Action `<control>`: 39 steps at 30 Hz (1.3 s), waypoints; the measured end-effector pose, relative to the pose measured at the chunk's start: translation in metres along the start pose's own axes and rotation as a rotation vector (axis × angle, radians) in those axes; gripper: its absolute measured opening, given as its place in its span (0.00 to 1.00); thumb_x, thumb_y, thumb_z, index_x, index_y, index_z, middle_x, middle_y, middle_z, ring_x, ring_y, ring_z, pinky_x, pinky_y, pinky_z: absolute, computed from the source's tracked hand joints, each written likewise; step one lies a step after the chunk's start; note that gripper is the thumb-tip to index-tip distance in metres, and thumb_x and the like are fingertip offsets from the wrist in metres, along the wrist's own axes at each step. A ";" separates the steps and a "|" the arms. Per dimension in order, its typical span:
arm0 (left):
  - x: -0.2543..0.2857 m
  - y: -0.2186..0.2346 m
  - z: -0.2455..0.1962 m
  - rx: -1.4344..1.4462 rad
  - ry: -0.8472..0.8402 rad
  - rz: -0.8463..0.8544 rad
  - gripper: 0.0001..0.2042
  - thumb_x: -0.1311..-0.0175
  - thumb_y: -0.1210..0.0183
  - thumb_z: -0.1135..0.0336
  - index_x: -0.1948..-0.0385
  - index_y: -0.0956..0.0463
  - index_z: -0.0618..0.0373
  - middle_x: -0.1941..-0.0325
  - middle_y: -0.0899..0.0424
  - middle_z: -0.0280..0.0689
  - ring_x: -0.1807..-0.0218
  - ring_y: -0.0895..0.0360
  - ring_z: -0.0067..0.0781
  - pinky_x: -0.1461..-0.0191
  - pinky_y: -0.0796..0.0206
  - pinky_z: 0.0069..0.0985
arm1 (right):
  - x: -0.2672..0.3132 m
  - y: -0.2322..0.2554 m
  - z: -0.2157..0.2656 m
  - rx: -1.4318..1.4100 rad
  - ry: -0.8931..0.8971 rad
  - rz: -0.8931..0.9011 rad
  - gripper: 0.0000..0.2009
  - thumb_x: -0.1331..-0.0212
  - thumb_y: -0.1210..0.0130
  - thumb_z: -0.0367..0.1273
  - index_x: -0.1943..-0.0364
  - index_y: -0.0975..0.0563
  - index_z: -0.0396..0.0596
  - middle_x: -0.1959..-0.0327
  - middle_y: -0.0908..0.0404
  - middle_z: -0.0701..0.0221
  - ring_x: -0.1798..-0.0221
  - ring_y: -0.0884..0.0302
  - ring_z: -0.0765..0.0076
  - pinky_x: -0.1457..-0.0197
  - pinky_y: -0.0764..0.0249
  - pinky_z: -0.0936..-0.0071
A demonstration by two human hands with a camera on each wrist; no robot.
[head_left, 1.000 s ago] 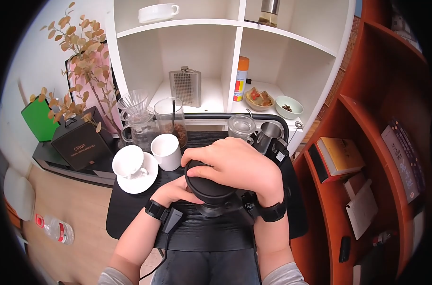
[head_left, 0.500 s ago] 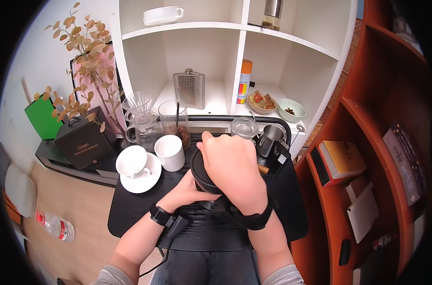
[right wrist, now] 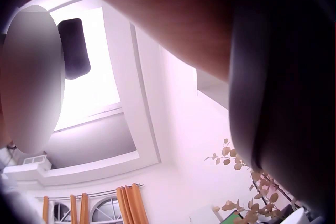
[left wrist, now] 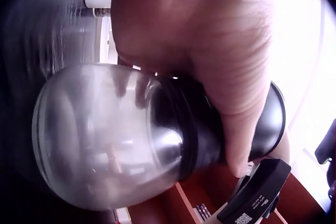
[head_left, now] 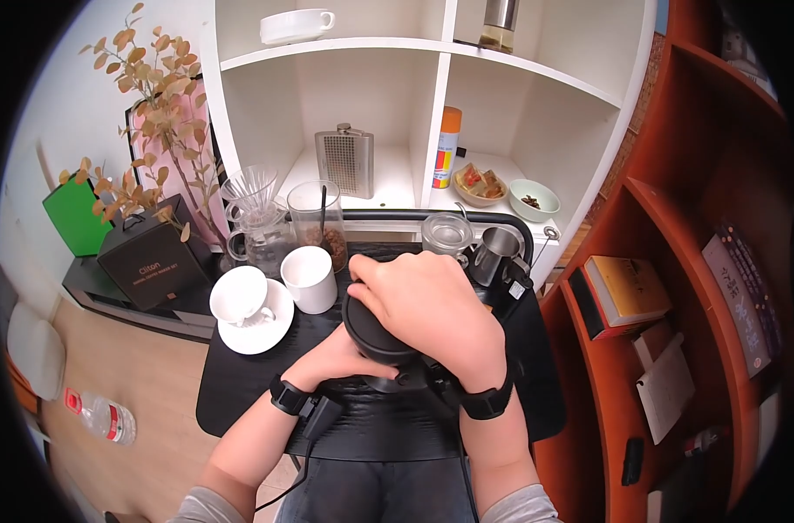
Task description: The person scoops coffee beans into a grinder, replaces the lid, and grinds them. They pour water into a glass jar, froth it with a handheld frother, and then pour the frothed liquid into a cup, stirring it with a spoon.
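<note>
A coffee grinder (left wrist: 105,140) with a clear glass base and a black upper body stands on the black table before the person. The left hand (head_left: 331,359) grips its black waist, thumb across the front in the left wrist view. Over the round black lid (head_left: 375,336) lies the right hand (head_left: 427,305), fingers bent around the far left rim. Its palm hides the right part of the lid. The right wrist view has only skin and strap close up, with the room behind.
Left of the hands are a white mug (head_left: 309,281) and a white cup (head_left: 240,296) on a saucer (head_left: 262,338). Behind stand a glass dripper (head_left: 250,187) and a canister (head_left: 314,205) holding brown beans. A glass jar (head_left: 447,234) and metal pitcher (head_left: 497,253) are back right.
The right hand swung inward over the lid, then partly back outward, its wrist shifting with it. A wooden knob showed beside it half a second ago. The left hand keeps its grip.
</note>
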State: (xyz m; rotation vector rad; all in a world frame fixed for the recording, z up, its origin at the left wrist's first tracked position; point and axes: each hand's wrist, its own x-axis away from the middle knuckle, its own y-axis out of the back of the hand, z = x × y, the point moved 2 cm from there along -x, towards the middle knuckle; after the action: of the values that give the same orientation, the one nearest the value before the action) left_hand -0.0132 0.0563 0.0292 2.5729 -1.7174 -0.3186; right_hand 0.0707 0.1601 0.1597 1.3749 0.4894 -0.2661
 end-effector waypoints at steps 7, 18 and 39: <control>0.013 0.016 -0.001 -0.069 -0.048 0.243 0.34 0.68 0.23 0.66 0.51 0.27 0.59 0.50 0.22 0.37 0.46 0.26 0.30 0.41 0.33 0.28 | -0.002 0.005 -0.003 -0.337 0.273 0.281 0.08 0.41 0.49 0.40 0.64 0.23 0.55 0.79 0.22 0.64 0.73 0.23 0.54 0.71 0.31 0.63; 0.008 0.007 -0.007 -0.055 0.020 0.122 0.34 0.66 0.24 0.69 0.50 0.29 0.60 0.48 0.24 0.36 0.45 0.29 0.29 0.41 0.36 0.27 | 0.000 0.002 0.001 -0.237 0.152 0.161 0.06 0.44 0.49 0.36 0.67 0.23 0.53 0.80 0.22 0.63 0.74 0.24 0.54 0.72 0.32 0.62; 0.009 0.010 -0.003 0.313 0.131 0.047 0.34 0.52 0.36 0.79 0.40 0.42 0.59 0.44 0.28 0.35 0.42 0.32 0.25 0.42 0.37 0.26 | -0.007 0.002 -0.002 -0.080 -0.125 0.111 0.16 0.39 0.52 0.43 0.62 0.26 0.44 0.80 0.22 0.59 0.72 0.22 0.49 0.68 0.29 0.59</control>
State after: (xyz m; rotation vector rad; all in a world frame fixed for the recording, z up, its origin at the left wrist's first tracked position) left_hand -0.0177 0.0436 0.0322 2.6774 -1.9091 0.1301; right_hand 0.0655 0.1623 0.1645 1.2941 0.3152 -0.2379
